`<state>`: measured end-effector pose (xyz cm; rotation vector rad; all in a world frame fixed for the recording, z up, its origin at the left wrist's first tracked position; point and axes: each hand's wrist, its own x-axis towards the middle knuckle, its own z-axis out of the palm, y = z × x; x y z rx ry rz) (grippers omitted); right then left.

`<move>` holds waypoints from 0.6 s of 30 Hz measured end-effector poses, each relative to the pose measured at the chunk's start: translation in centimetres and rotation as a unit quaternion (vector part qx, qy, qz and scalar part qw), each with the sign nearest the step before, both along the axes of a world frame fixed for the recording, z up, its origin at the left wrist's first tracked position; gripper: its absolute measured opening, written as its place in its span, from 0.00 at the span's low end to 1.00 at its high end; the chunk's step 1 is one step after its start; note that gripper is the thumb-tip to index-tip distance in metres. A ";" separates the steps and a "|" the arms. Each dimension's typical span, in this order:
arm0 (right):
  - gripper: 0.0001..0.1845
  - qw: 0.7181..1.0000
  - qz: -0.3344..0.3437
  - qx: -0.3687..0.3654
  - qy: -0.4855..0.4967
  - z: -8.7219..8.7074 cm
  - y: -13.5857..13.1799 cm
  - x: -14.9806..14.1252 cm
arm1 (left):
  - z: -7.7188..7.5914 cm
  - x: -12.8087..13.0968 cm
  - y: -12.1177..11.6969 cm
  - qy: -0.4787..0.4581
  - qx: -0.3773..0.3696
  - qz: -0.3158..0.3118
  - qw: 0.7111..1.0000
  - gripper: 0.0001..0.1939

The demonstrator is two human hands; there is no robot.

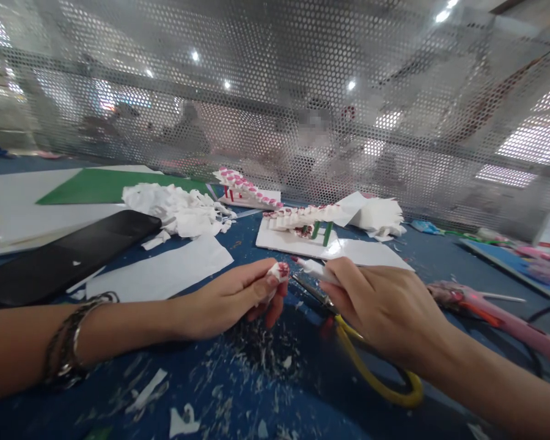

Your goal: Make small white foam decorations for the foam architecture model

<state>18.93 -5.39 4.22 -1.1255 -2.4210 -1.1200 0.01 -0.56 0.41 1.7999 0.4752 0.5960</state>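
Pinched in my left hand is a small folded white paper piece with dark red marks on its end. My right hand grips a white marker, its dark red tip pointing at the paper, a small gap apart. Below my right hand lie yellow-handled scissors, partly covered by it. Beyond the hands, a white model with stacked folded paper and green posts stands on a white board. Behind it is a similar model with pink dots.
A pink hot glue gun lies at the right. At the left are a black phone-like slab, white paper sheets, a green sheet and a heap of white paper pieces. A perforated metal screen closes off the back.
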 end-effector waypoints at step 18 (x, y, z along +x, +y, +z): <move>0.21 0.998 0.004 0.020 -0.055 -0.5 0.0 0.0 | 0.1 0.0 -0.1 0.010 0.001 -0.016 1.000 0.12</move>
